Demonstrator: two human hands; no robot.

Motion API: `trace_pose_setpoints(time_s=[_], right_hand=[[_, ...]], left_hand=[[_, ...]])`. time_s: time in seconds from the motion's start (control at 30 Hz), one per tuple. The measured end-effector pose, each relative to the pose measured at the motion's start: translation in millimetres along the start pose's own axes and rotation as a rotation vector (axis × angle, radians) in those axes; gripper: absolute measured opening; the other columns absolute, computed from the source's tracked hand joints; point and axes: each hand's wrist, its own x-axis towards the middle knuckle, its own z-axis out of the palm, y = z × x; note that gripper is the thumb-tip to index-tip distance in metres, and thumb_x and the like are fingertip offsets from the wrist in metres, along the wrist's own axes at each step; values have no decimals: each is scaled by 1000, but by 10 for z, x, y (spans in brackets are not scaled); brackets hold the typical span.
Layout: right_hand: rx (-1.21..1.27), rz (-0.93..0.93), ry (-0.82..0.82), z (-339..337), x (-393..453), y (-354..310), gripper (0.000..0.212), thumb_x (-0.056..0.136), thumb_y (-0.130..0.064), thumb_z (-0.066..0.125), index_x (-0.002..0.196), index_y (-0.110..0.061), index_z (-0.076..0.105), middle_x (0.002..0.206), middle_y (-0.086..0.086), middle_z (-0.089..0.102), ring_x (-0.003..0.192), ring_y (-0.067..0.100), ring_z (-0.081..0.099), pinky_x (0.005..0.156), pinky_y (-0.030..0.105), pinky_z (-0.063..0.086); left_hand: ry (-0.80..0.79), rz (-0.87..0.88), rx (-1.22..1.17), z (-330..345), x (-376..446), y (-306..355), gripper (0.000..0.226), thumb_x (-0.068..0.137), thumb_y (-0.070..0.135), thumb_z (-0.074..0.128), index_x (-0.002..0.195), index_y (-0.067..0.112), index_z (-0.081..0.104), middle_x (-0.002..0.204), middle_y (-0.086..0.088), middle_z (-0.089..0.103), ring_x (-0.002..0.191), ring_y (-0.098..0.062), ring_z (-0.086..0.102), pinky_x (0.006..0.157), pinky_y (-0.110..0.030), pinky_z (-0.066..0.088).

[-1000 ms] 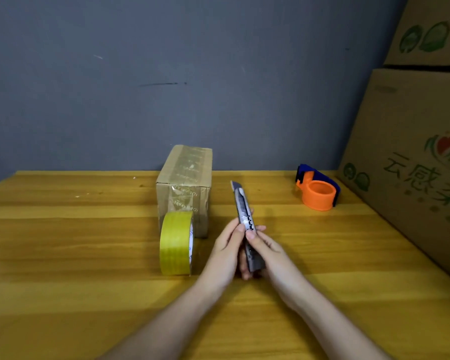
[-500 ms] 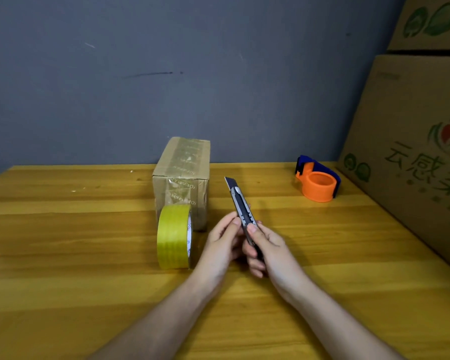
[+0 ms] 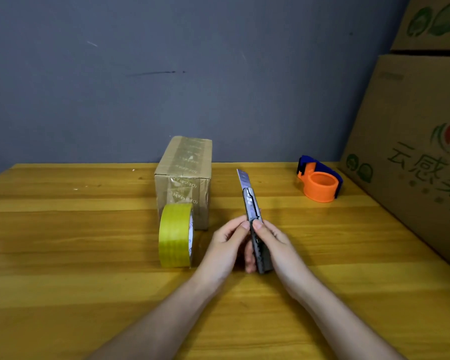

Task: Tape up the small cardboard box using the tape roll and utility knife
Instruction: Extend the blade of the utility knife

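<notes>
The blade (image 3: pixel 243 178) sticks out more now; both hands, left (image 3: pixel 225 245) and right (image 3: pixel 273 242), hold the knife (image 3: pixel 255 224) together; it looks thin, hard and sharp, so hold the handle only.

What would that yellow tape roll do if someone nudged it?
The yellow tape roll stands on its edge on the table, so a nudge along its rim would probably set it rolling. A push on its flat side would likely tip it over. Its hollow core suggests it is fairly light.
</notes>
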Motion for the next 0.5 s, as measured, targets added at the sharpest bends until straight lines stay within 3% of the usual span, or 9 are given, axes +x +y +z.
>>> trace_pose_setpoints(time_s=[0.07, 0.13, 0.23, 0.3, 0.37, 0.5], right_hand=[[66, 0, -16, 13, -6, 5, 16, 100, -18, 36, 98, -10, 50, 50, 6, 56, 32, 17, 49, 37, 21, 40], [68, 0, -19, 19, -2, 18, 16, 100, -17, 36, 98, -11, 51, 52, 4, 52, 32, 15, 44, 35, 18, 34], [9, -27, -20, 15, 20, 42, 19, 101, -19, 35, 97, -10, 51, 54, 1, 43, 32, 11, 35, 35, 19, 24], [-4, -60, 9, 9, 30, 44, 20, 101, -18, 34, 94, -8, 50, 53, 1, 36, 32, 8, 29, 34, 17, 23], [-17, -87, 39, -5, 26, 23, 22, 101, -17, 34, 91, -6, 50, 53, 2, 33, 32, 7, 27, 32, 16, 25], [28, -116, 48, -32, -2, -34, 23, 101, -16, 33, 91, -4, 50, 51, 0, 35, 33, 8, 29, 32, 16, 24]], left_hand=[[3, 11, 32, 1, 3, -11, 26, 96, 18, 48, 117, 20, 63, 47, 3, 47, 37, -13, 45, 41, -23, 41], [49, 42, 77, -13, 20, -25, 31, 96, 17, 50, 125, 20, 59, 50, 8, 54, 45, -13, 50, 51, -27, 45], [97, 97, 84, 1, 22, -22, 27, 96, 12, 50, 117, 26, 60, 76, 7, 67, 61, -14, 58, 64, -30, 50], [153, 164, 177, 18, -12, -21, 24, 95, 16, 52, 110, 34, 57, 99, 3, 68, 83, -13, 65, 78, -30, 53], [174, 271, 360, 25, -92, -16, 27, 89, 26, 52, 113, 38, 53, 116, 7, 63, 105, -9, 63, 94, -32, 50], [44, 416, 724, 29, -380, 214, 39, 87, 40, 45, 125, 32, 49, 127, 13, 44, 119, -2, 50, 99, -33, 48]])
